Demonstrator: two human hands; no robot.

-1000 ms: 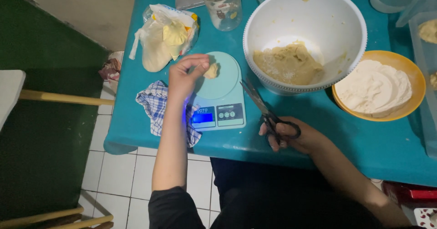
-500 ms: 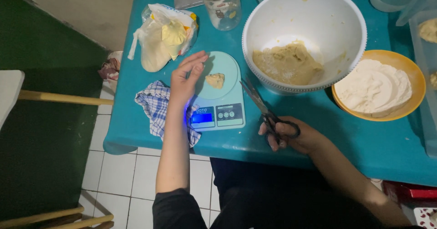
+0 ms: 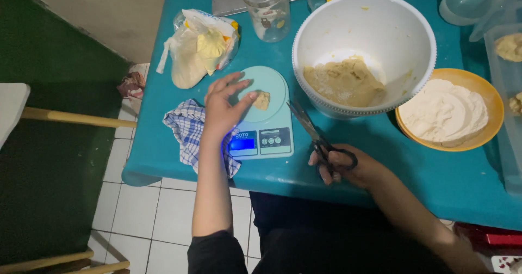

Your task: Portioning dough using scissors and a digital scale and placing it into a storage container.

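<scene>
So the bit that matters here is the dough piece (image 3: 262,100) sitting on the round plate of the scale (image 3: 266,122), a touch right of centre. My left hand (image 3: 225,106) is right beside it on the left, fingers spread apart and flat, holding nothing, with the fingertips (image 3: 252,95) just about touching the piece's left edge. From that hand the piece lies to the right, basically at the fingertips. The right hand (image 3: 342,166) is well apart from it, down near the counter (image 3: 380,159) edge, closed through the loops of the scissors (image 3: 314,136). So the left hand is clearly the nearer one. The piece itself is a small lump, roughly squarish, a bit taller than wide from this view, so its long axis runs more or less away from me toward the back of the counter; it's too small to say it points anywhere. The scissors run diagonally, blades aimed up-left toward the scale, tips near its right edge and just under the bowl (image 3: 364,13). The big dough mass (image 3: 343,82) is in that bowl, right of the scale.
</scene>
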